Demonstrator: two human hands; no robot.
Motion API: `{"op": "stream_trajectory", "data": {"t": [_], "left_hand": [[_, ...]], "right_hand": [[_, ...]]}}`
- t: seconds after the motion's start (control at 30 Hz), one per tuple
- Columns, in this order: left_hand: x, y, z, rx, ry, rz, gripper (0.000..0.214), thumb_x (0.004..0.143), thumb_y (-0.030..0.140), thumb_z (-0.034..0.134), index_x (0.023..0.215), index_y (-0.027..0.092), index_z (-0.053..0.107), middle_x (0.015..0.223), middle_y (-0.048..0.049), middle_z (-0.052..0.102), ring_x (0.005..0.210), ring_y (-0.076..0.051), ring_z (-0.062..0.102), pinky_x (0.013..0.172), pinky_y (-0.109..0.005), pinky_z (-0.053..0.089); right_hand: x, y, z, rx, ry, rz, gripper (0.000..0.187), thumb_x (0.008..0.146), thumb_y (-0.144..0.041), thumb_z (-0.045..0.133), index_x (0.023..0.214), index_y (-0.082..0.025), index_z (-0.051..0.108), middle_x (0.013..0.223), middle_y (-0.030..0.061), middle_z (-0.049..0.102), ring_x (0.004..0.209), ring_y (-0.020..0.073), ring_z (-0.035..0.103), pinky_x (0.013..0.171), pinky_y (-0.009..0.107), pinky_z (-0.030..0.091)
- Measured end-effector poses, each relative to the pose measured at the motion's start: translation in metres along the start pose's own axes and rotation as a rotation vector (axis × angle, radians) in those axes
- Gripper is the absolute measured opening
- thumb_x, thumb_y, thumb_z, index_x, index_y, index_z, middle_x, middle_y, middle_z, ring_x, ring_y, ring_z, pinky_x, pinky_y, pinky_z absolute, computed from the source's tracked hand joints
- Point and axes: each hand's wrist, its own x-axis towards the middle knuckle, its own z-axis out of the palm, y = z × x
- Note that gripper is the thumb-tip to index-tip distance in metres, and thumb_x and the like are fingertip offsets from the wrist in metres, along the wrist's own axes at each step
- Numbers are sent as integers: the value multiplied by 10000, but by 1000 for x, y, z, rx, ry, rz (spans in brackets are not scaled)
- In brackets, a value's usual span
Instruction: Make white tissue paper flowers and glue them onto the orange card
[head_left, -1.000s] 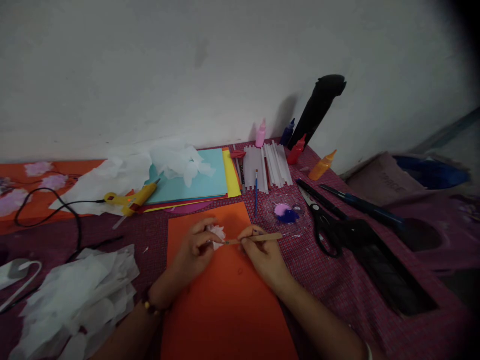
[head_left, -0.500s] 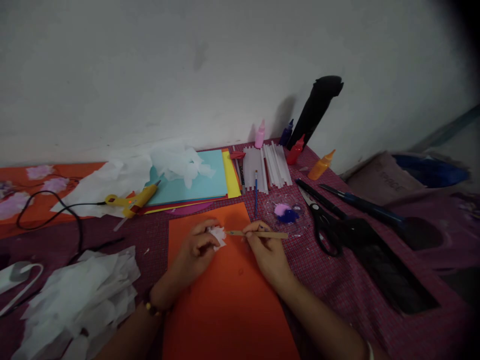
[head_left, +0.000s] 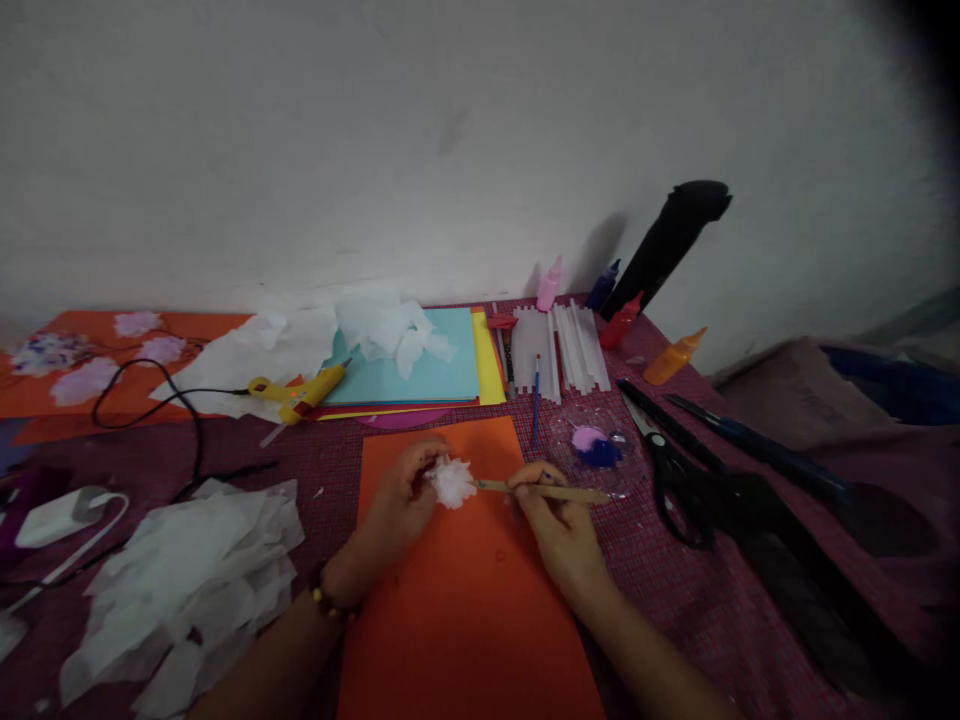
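In my left hand (head_left: 401,500) is a small white paper flower (head_left: 453,482) with ruffled petals, pinched at its left side. My right hand (head_left: 559,515) grips a slim tan wooden stick (head_left: 577,492), held almost level. The stick's left end meets the flower's right edge; whether it presses in cannot be made out. Both hands are above an orange paper sheet (head_left: 465,620). Right of the sheet, a clear palette (head_left: 564,455) carries pink paint (head_left: 586,438) and dark blue paint (head_left: 601,454). A blue paintbrush (head_left: 536,405) lies just behind my right hand.
A yellow glue gun (head_left: 304,392) with a black cord lies at left, behind piled white paper pieces (head_left: 195,565). Pink paper flowers (head_left: 86,380) rest farther left. Black scissors (head_left: 667,490), white sticks (head_left: 581,350) and an orange paint bottle (head_left: 675,357) stand or lie at right.
The whole scene has shifted right and slightly down in view. The white flower now shows more of its ruffled petals, with the stick still at its right edge.
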Motion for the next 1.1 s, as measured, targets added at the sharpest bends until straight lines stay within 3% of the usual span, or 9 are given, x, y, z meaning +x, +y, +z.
{"op": "stream_trajectory", "data": {"t": [0.17, 0.27, 0.47, 0.57, 0.7, 0.8, 0.97, 1.1], "left_hand": [[-1, 11, -5, -202, -2, -136, 291, 871, 336, 512, 1130, 204, 510, 1127, -98, 616, 1037, -228, 606, 830, -365, 520], [-3, 13, -9, -267, -15, -193, 329, 898, 424, 483, 1139, 210, 549, 1221, -102, 599, 1145, -246, 558, 927, -388, 483], [8, -18, -2, -476, 65, -86, 532, 890, 609, 366, 1245, 231, 479, 1395, -121, 477, 1312, -242, 419, 1109, -456, 305], [10, -28, 5, -428, 98, -49, 623, 874, 658, 334, 1344, 252, 378, 1481, -110, 362, 1382, -229, 304, 1148, -472, 216], [-2, -23, 12, -261, -9, -31, 702, 872, 660, 330, 1449, 271, 242, 1556, -81, 193, 1432, -227, 157, 1167, -467, 154], [-8, -12, 14, -242, -63, -25, 686, 883, 646, 311, 1459, 282, 230, 1562, -68, 172, 1436, -221, 142, 1169, -459, 158], [6, -1, 8, -478, 123, -99, 639, 905, 642, 216, 1422, 273, 280, 1529, -92, 273, 1403, -215, 260, 1130, -461, 255], [15, 2, 4, -661, 218, -201, 607, 911, 628, 191, 1372, 269, 359, 1504, -85, 334, 1379, -209, 315, 1115, -455, 281]], "right_hand": [[0, 5, 2, -90, -44, 15, 87, 788, -275, 552, 728, -215, 572, 624, -21, 503, 565, 138, 461, 522, 250, 372], [1, 5, 1, -98, -59, 17, 99, 784, -284, 564, 720, -210, 577, 641, -9, 529, 594, 149, 486, 552, 261, 392], [-1, 5, -4, -109, 89, -33, 88, 802, -269, 542, 742, -217, 580, 647, -15, 520, 610, 151, 484, 576, 260, 388], [-3, 5, -3, -161, 96, -76, 104, 816, -265, 532, 736, -217, 580, 644, -17, 499, 601, 148, 468, 563, 256, 375], [-6, 7, 1, -228, -33, -98, 127, 827, -275, 529, 733, -212, 587, 650, -9, 507, 611, 154, 483, 561, 259, 377], [-7, 7, 0, -241, -46, -111, 138, 831, -278, 527, 726, -212, 587, 646, -9, 510, 612, 157, 487, 567, 261, 383], [-5, 5, -7, -299, 57, -164, 132, 852, -281, 523, 772, -219, 608, 676, -7, 549, 636, 159, 513, 588, 262, 411], [-8, 8, -6, -457, -97, -225, 195, 881, -247, 502, 1008, -225, 649, 979, 62, 666, 915, 207, 600, 801, 332, 458]]}}
